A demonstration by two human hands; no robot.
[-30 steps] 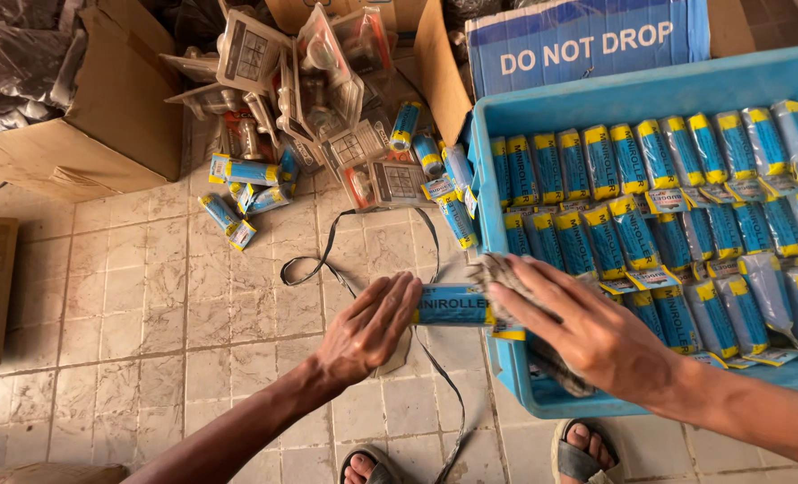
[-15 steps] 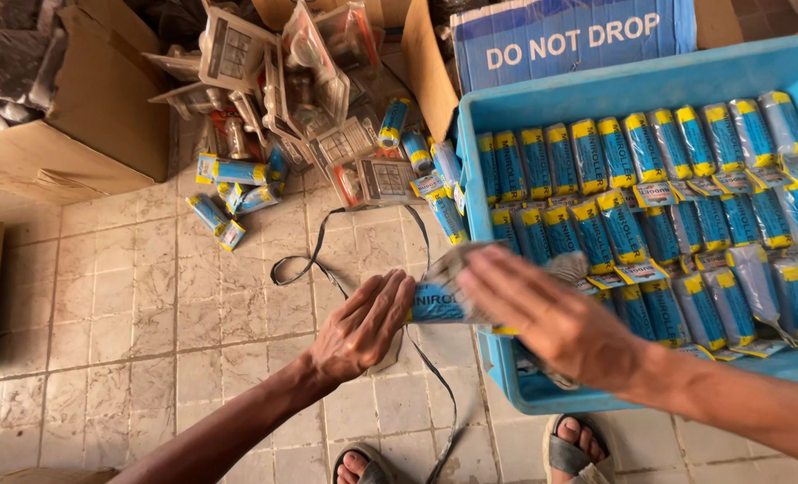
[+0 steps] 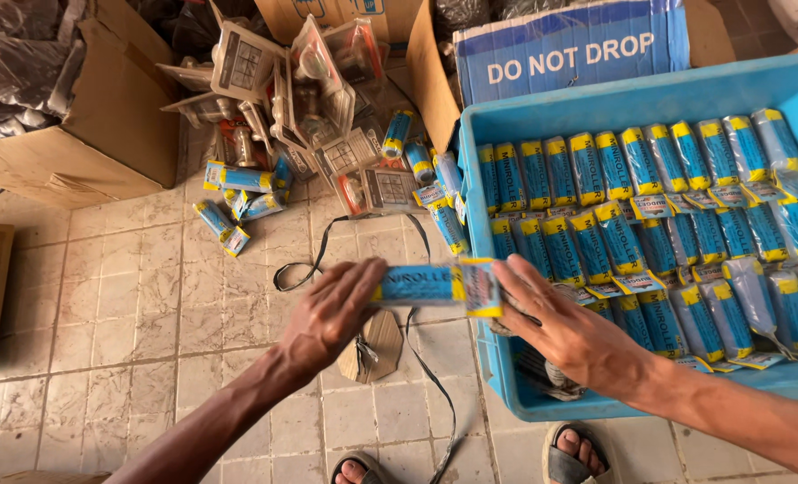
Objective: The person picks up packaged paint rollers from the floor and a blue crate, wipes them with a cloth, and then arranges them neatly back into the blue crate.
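we're holding a blue-and-yellow plastic-wrapped roller pack (image 3: 435, 285) crosswise, left hand (image 3: 332, 314) fingers gripping one end, right hand (image 3: 565, 327) fingers pinching the other.

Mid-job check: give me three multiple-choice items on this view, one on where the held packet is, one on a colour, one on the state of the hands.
1. Where is the blue-and-yellow packet?
A. Held between both hands, above the floor by the crate's left edge
B. Inside the cardboard box
C. Flat on the tiles

2. What colour is the plastic crate?
A. Red
B. Light blue
C. Green

3. How do the hands stand?
A. Both empty
B. Only the right grips
C. The left hand and the right hand each hold one end

Answers: 1 A, the packet spans the gap between the hands, above the tiles. 2 B, its walls are light blue. 3 C, fingers meet each end.
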